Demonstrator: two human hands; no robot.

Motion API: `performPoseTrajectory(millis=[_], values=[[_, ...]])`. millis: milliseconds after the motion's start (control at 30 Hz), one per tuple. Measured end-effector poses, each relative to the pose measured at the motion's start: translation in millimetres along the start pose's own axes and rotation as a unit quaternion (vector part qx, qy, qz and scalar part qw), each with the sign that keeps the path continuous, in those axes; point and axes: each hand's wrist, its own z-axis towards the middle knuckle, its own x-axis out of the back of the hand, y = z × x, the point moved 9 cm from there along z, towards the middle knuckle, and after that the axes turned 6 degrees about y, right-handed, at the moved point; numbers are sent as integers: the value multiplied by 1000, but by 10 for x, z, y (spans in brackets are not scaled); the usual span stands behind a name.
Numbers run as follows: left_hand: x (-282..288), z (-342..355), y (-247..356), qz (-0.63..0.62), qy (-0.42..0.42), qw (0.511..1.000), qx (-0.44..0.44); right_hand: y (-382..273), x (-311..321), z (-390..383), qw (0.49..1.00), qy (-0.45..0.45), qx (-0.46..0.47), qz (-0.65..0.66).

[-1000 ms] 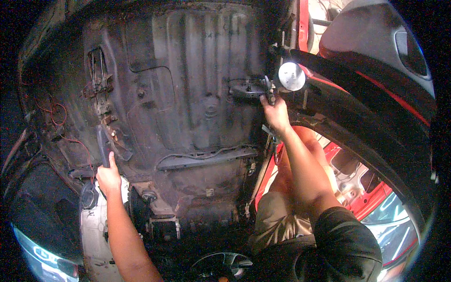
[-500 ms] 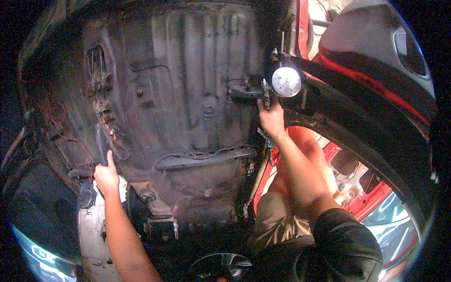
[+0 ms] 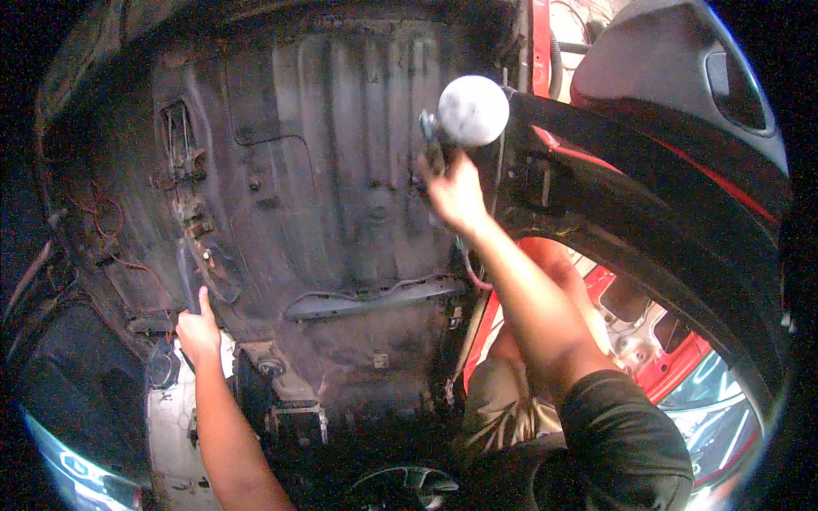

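My right hand [image 3: 460,194] is wrapped round the grip of a spray gun [image 3: 430,136], held above the bare dark car floor [image 3: 341,162]. The gun's round white cup [image 3: 474,111] faces up, and a thin hose [image 3: 471,268] hangs below my wrist. At the left, my left hand [image 3: 199,332] is closed round the handbrake lever [image 3: 187,268], its thumb lying along the top. Beside the lever are brackets and metal linkage [image 3: 189,209]. The hand itself hides the end of the lever.
A steering wheel [image 3: 405,481] shows at the lower edge. Close on the right stand the dark door pillar [image 3: 630,196] and red door frame [image 3: 541,51]. A raised cross ridge [image 3: 375,298] spans the floor, and loose red wires [image 3: 141,266] lie at the left.
My right hand has swung the spray gun left and upward, away from the door sill, and its cup looks larger. My left hand stays on the handbrake lever.
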Motion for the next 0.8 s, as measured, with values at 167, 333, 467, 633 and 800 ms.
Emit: performPoseTrajectory(millis=[167,333,467,633,800], values=[[-37,17,-45,2,-1,1000,5,-255,416,923,982,178,55,30],[-10,6,-32,-22,-4,1000,7,-71,538,1439,976,103,-31,192],[80,-30,27,-5,13,1000,-2,161,556,1584,971,94,-86,202],[126,-59,66,-25,-3,1000,5,409,704,1763,975,164,-11,150],[105,-49,51,-27,-12,999,15,515,723,1813,976,159,6,147]])
